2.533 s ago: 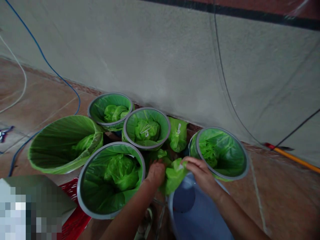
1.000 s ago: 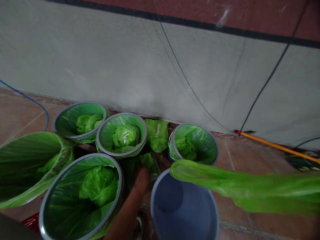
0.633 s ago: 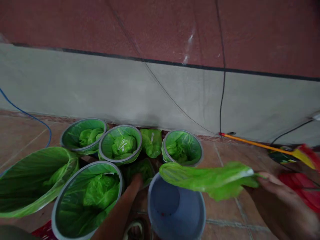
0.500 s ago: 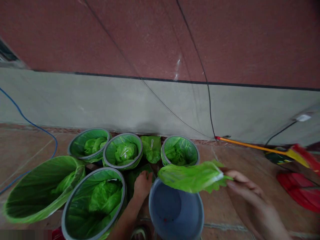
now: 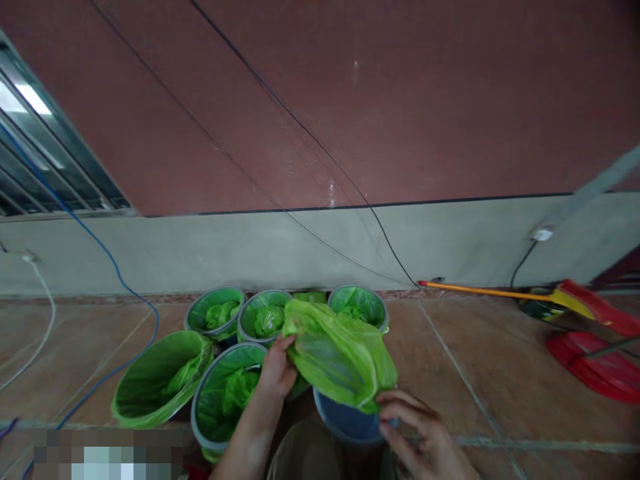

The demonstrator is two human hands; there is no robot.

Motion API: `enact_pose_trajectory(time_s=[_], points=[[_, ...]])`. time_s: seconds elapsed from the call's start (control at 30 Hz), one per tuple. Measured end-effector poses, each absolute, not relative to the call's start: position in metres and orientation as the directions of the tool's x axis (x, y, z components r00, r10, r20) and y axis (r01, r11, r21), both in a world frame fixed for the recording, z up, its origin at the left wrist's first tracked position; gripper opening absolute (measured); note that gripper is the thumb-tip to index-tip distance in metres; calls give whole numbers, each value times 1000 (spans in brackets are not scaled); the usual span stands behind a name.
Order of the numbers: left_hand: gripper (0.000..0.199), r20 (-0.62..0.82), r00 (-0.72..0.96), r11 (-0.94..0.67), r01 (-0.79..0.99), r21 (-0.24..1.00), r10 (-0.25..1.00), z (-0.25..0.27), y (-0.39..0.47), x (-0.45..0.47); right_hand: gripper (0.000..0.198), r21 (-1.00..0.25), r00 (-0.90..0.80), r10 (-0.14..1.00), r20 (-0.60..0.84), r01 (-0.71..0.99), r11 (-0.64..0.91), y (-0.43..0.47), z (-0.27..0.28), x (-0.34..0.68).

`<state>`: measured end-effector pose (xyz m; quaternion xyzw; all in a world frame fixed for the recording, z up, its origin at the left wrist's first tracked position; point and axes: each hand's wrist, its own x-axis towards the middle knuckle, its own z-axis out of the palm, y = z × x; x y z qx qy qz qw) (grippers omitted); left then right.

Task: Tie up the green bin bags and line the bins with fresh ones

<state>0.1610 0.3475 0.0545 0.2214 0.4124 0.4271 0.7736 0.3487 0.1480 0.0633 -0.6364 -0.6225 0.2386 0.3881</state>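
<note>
Closest to the camera, the right hand (image 5: pixel 417 427) is partly open, its curled fingertips holding the lower right edge of a green plastic bag (image 5: pixel 340 357), while the left hand (image 5: pixel 277 372) pinches the bag's left edge between thumb and fingers. The bag is spread between them, its mouth turned toward the camera, above an unlined blue-grey bin (image 5: pixel 345 417). To the left stand a bin wearing a green liner (image 5: pixel 145 383) over its rim and a grey-rimmed lined bin (image 5: pixel 213 387), each with crumpled green plastic inside. Farther back, three more grey-rimmed lined bins (image 5: pixel 367 300) line up near the wall (image 5: pixel 240 253). At far right, an orange pole (image 5: pixel 480 291) reaches toward a red round object (image 5: pixel 595 367); at far left, a blue cable (image 5: pixel 113 257) passes in front of a barred window (image 5: pixel 57 150)
</note>
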Motion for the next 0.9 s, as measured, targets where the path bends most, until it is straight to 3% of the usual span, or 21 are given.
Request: enact_pose_trajectory(time_s=[0.07, 0.13, 0.23, 0.33, 0.5, 0.63, 0.7, 0.8, 0.9], points=[[34, -393, 261, 472, -503, 724, 882, 71, 337, 148, 33, -822, 266, 963, -52, 536, -193, 133, 44, 361], [35, -355, 308, 465, -467, 752, 883, 86, 319, 142, 41, -838, 389, 905, -171, 425, -341, 134, 35, 367], [31, -325, 416, 484, -367, 795, 849, 105, 291, 142, 37, -891, 431, 901, -51, 387, -236, 164, 46, 356], [32, -314, 501, 502, -300, 811, 806, 119, 268, 141, 33, -966, 314, 949, 11, 249, -72, 204, 61, 327], [37, -317, 529, 491, -226, 841, 787, 133, 249, 119, 42, -977, 171, 973, -153, -176, -123, 228, 48, 283], [56, -332, 502, 471, -180, 863, 799, 143, 236, 103, 60, -903, 217, 914, -343, -345, -257, 228, 26, 274], [63, -348, 517, 488, -160, 858, 782, 148, 231, 98, 55, -852, 161, 903, -398, -430, -299, 232, 19, 272], [54, -366, 534, 526, -183, 830, 762, 148, 228, 91, 39, -817, 23, 943, -333, -507, -276, 238, 15, 268], [34, -352, 471, 501, -237, 832, 809, 144, 234, 78, 34, -842, 66, 960, -272, -499, -204, 241, 17, 275]])
